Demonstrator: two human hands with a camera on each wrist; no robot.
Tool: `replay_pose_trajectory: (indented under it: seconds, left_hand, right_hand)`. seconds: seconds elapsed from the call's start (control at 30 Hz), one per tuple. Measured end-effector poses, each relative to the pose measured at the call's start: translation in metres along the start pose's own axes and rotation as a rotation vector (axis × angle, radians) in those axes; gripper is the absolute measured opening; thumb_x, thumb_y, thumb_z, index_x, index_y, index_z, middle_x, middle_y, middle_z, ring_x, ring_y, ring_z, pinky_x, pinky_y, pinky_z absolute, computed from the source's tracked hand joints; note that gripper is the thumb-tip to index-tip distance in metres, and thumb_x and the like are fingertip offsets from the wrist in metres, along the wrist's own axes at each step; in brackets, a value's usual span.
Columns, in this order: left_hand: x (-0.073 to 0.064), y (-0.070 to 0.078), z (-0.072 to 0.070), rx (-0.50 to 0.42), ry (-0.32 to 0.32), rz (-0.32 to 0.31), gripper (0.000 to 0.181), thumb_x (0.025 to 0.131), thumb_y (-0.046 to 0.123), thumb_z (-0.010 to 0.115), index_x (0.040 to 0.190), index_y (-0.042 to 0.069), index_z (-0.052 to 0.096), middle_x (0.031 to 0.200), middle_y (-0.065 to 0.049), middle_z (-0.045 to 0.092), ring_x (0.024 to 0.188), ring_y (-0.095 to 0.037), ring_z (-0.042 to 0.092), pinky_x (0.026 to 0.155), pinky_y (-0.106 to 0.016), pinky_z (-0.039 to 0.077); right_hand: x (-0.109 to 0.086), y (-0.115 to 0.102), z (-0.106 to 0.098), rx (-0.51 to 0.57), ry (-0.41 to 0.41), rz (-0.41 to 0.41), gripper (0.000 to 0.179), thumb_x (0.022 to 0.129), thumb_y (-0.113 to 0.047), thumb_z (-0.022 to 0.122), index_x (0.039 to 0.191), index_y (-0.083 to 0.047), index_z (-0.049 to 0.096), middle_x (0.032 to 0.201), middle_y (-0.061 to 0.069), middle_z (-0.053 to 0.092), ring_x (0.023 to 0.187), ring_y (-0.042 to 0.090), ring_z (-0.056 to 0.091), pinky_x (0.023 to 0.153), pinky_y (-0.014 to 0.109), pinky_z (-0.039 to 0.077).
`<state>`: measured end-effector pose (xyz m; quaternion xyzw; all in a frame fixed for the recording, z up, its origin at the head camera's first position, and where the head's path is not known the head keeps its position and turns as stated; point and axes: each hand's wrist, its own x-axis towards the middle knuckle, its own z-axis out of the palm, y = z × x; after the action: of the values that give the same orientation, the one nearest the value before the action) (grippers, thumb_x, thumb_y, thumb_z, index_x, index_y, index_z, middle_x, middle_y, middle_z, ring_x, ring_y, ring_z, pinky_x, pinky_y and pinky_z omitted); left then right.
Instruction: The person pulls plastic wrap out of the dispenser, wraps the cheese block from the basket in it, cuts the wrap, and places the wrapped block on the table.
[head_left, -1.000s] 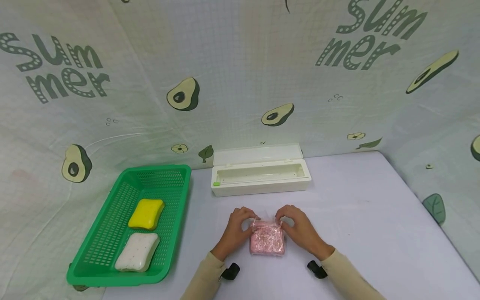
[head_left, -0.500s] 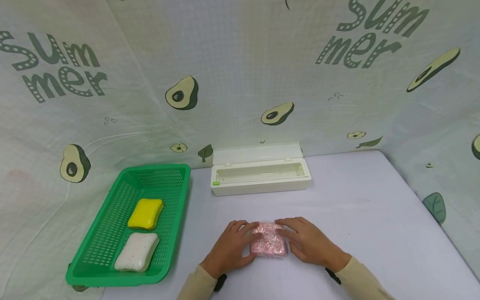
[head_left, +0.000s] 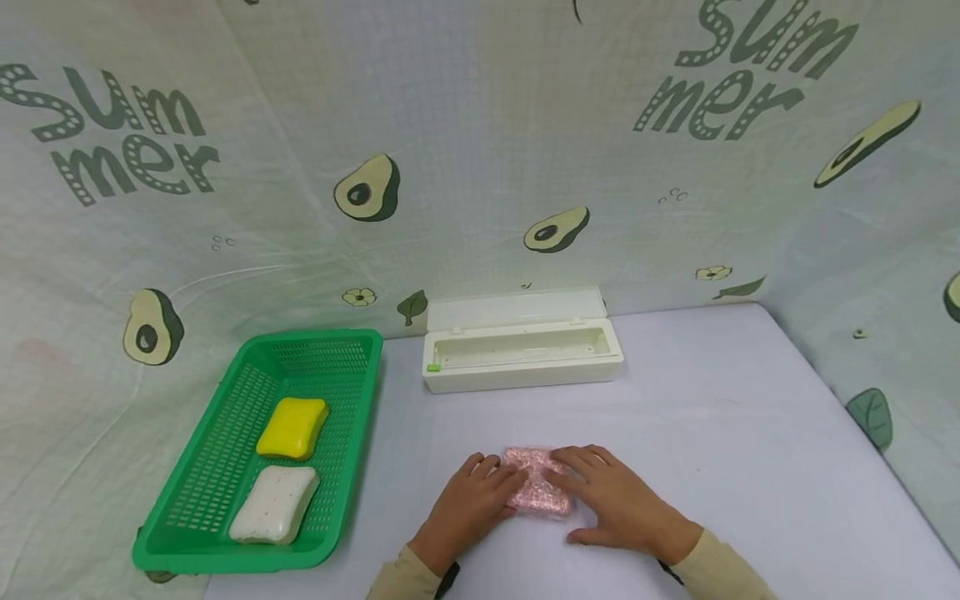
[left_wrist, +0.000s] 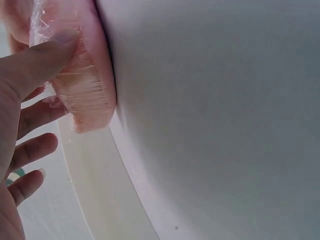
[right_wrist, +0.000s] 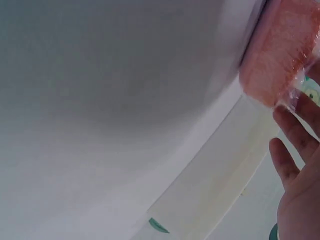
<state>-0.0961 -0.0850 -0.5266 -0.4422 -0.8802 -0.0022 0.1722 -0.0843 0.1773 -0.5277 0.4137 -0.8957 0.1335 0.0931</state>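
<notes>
A pink soap bar (head_left: 542,492), wrapped in crinkled clear film, lies on the white table in front of me. My left hand (head_left: 468,504) holds its left side, the thumb against the edge and the fingertips over the top. On the other side, my right hand (head_left: 618,504) rests extended fingertips on the wrapped top, while its thumb points away from the bar. Loose film folds show at the bar's end in the left wrist view, close to the left fingers (left_wrist: 37,117). In the right wrist view the bar's smooth film-covered side (right_wrist: 272,60) is visible.
A long white box (head_left: 522,377) with its lid raised and a small green tab stands at the back. To the left is a green basket (head_left: 345,500) holding a yellow soap bar (head_left: 293,427) and a white soap bar (head_left: 275,504). A patterned cloth (head_left: 465,150) hangs behind.
Both hands let go of the film at the bar's far edge and moved down over its top and sides. The right thumb has come away from the bar's side.
</notes>
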Motion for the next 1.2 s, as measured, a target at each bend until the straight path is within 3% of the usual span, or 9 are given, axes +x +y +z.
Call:
replay_pose_trajectory:
  seconds: [0.3, 0.57, 0.7, 0.83, 1.03, 1.2]
  left_hand:
    - [-0.002, 0.009, 0.002, 0.007, -0.019, -0.027, 0.039, 0.074, 0.039, 0.075, 0.108, 0.024, 0.063, 0.121, 0.003, 0.056, 0.105, -0.015, 0.051, 0.091, -0.033, 0.041]
    - [-0.003, 0.010, 0.001, -0.014, -0.049, -0.059, 0.033, 0.078, 0.036, 0.073, 0.108, 0.025, 0.065, 0.105, 0.008, 0.057, 0.098, -0.012, 0.050, 0.090, -0.031, 0.040]
    - [-0.003, 0.010, 0.000, -0.034, -0.056, -0.102, 0.038, 0.079, 0.035, 0.073, 0.112, 0.023, 0.061, 0.104, 0.009, 0.061, 0.096, -0.012, 0.052, 0.089, -0.032, 0.041]
    - [-0.002, 0.009, -0.003, -0.077, -0.053, -0.151, 0.035, 0.078, 0.036, 0.073, 0.108, 0.024, 0.058, 0.101, 0.011, 0.063, 0.095, -0.011, 0.052, 0.088, -0.033, 0.040]
    - [0.001, 0.006, -0.016, -0.261, 0.021, -0.223, 0.018, 0.087, 0.034, 0.064, 0.103, 0.025, 0.061, 0.096, 0.014, 0.064, 0.091, -0.008, 0.049, 0.084, -0.032, 0.038]
    - [0.011, 0.002, -0.024, -0.532, 0.004, -0.388, 0.022, 0.095, 0.037, 0.050, 0.103, 0.024, 0.065, 0.087, 0.017, 0.059, 0.078, -0.002, 0.044, 0.071, -0.024, 0.036]
  right_hand:
    - [0.003, -0.006, 0.008, -0.048, 0.039, -0.034, 0.071, 0.063, -0.040, 0.081, 0.122, -0.008, 0.060, 0.140, 0.007, 0.042, 0.122, 0.022, 0.043, 0.098, 0.038, 0.034]
    - [0.005, -0.005, 0.010, -0.081, 0.092, -0.070, 0.067, 0.065, -0.036, 0.079, 0.122, -0.009, 0.056, 0.131, 0.005, 0.051, 0.116, 0.020, 0.050, 0.096, 0.041, 0.035]
    - [0.004, -0.003, 0.010, -0.049, 0.114, -0.072, 0.056, 0.068, -0.031, 0.077, 0.117, -0.011, 0.059, 0.132, 0.007, 0.050, 0.115, 0.022, 0.050, 0.097, 0.041, 0.034]
    - [0.002, -0.003, 0.007, 0.021, 0.096, -0.020, 0.047, 0.077, -0.028, 0.073, 0.119, -0.014, 0.058, 0.133, 0.007, 0.047, 0.116, 0.022, 0.047, 0.098, 0.037, 0.033]
    - [0.000, -0.004, -0.005, 0.194, 0.144, 0.038, 0.036, 0.091, -0.026, 0.059, 0.125, -0.015, 0.055, 0.125, -0.003, 0.051, 0.114, 0.018, 0.046, 0.096, 0.032, 0.032]
    - [0.003, -0.009, -0.012, 0.385, 0.155, 0.243, 0.036, 0.095, -0.023, 0.054, 0.130, -0.022, 0.050, 0.115, -0.017, 0.056, 0.105, 0.007, 0.051, 0.086, 0.034, 0.043]
